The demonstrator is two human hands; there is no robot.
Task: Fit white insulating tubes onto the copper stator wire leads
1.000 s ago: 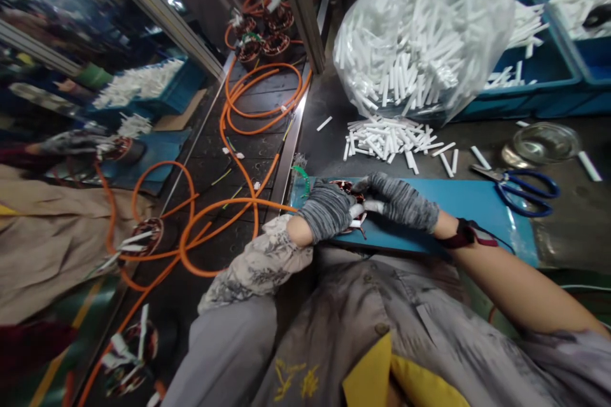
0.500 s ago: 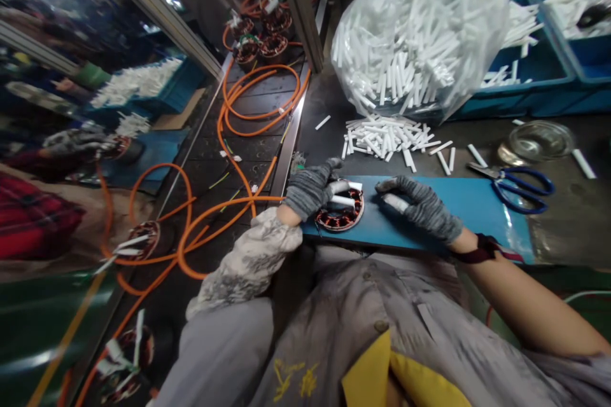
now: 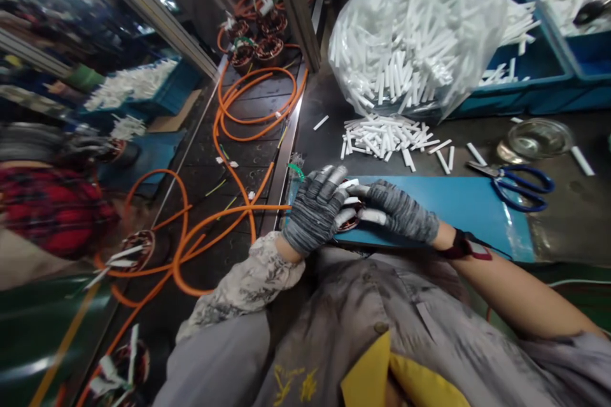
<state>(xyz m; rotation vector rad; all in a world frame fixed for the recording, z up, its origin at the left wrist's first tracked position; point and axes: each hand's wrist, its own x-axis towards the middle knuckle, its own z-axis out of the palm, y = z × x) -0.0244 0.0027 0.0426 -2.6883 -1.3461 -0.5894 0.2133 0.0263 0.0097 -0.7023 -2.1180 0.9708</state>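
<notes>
A ring-shaped motor stator [image 3: 350,224] with copper windings lies on the blue mat [image 3: 429,203], mostly hidden under my hands. My left hand [image 3: 317,206], in a grey knit glove with pale fingertips, wraps over its left side. From the right, my right hand [image 3: 401,211], gloved alike, closes thumb and fingers on the stator's edge. Between the two sets of fingertips show white sleeves [image 3: 352,201] on the stator; their exact contact with the fingers is hidden. A green tie [image 3: 296,171] sticks out beyond my left hand, and an orange cable [image 3: 258,208] runs out leftward.
A clear bag [image 3: 415,32] of white tubes stands at the back, with a loose tube pile [image 3: 386,137] before it. Blue-handled scissors [image 3: 522,187], a glass bowl [image 3: 539,140] and blue bins [image 3: 548,57] are right. Leftward, a conveyor [image 3: 252,165] carries cabled stators; co-workers sit beyond.
My right hand has moved left from the mat onto the stator. The left hand has spread further over it, covering more of the ring. A green tie now shows behind my left hand.
</notes>
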